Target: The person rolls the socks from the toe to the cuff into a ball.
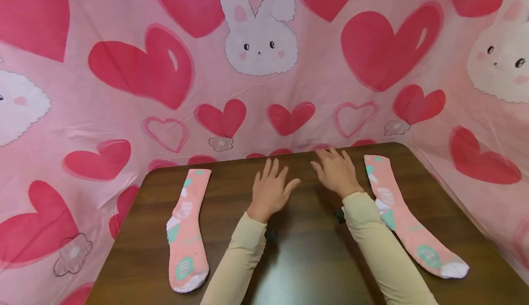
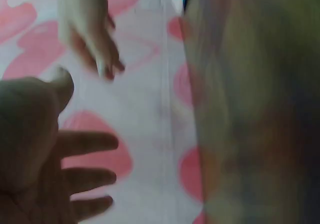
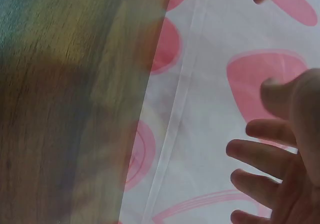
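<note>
Two pink socks with green and white patches lie flat on the brown table (image 1: 301, 259). The left sock (image 1: 191, 236) has its toe toward the near edge; the right sock (image 1: 407, 222) slants outward, its heel side partly behind the right sleeve. Between them, my left hand (image 1: 270, 190) hovers over the table with fingers spread, holding nothing. My right hand (image 1: 336, 172) is beside it near the far edge, fingers extended and also holding nothing. Both wrist views show spread fingers, the left hand (image 2: 35, 149) and the right hand (image 3: 285, 154), without any object in them.
A pink cloth backdrop (image 1: 322, 75) printed with hearts and white rabbits hangs behind the table and along both sides. Dark wrist devices show under both cuffs. The table's far edge runs just beyond the fingertips.
</note>
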Demonstrator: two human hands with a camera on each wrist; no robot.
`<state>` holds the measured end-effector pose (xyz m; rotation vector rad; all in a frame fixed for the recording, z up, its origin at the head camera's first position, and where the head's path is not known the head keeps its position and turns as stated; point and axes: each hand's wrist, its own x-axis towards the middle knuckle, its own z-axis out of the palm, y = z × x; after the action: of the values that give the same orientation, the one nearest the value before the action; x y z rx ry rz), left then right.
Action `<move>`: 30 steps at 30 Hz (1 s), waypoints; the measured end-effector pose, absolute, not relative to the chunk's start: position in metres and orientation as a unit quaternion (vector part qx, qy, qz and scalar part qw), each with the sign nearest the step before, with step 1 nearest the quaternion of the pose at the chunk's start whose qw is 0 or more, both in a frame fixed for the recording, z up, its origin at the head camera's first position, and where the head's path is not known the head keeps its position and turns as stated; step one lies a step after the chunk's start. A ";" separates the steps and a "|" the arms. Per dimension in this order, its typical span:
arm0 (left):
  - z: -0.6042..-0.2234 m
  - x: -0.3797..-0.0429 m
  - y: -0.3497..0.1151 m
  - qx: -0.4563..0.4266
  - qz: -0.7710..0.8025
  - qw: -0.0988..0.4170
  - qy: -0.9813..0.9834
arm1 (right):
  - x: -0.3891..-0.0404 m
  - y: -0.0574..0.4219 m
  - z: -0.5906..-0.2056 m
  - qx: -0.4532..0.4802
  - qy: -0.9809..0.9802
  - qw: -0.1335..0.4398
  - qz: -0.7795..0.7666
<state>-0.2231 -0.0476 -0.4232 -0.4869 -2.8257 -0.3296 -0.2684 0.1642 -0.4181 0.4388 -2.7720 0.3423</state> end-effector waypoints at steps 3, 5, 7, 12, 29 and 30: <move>-0.426 -0.217 -0.035 -0.174 -0.195 0.131 -0.956 | -0.269 0.169 -0.416 0.161 -0.959 0.202 0.118; -0.428 -0.214 -0.028 -0.163 -0.262 0.116 -0.944 | -0.270 0.173 -0.414 0.156 -0.958 0.202 0.132; -0.430 -0.212 -0.021 -0.147 -0.340 0.084 -0.925 | -0.272 0.179 -0.412 0.143 -0.961 0.181 0.152; -0.439 -0.202 0.000 -0.086 -0.607 -0.058 -0.788 | -0.281 0.204 -0.412 0.109 -0.964 0.102 0.221; -0.464 -0.134 0.100 0.086 -0.845 -0.340 -0.405 | -0.289 0.285 -0.400 0.015 -0.969 0.067 0.236; -0.464 -0.130 0.106 0.091 -0.844 -0.343 -0.403 | -0.289 0.287 -0.399 0.012 -0.970 0.063 0.234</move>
<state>-0.1299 0.1063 -0.4638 0.3741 -1.6469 -3.4507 -0.2895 0.2875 -0.3994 0.0365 -2.9312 0.7060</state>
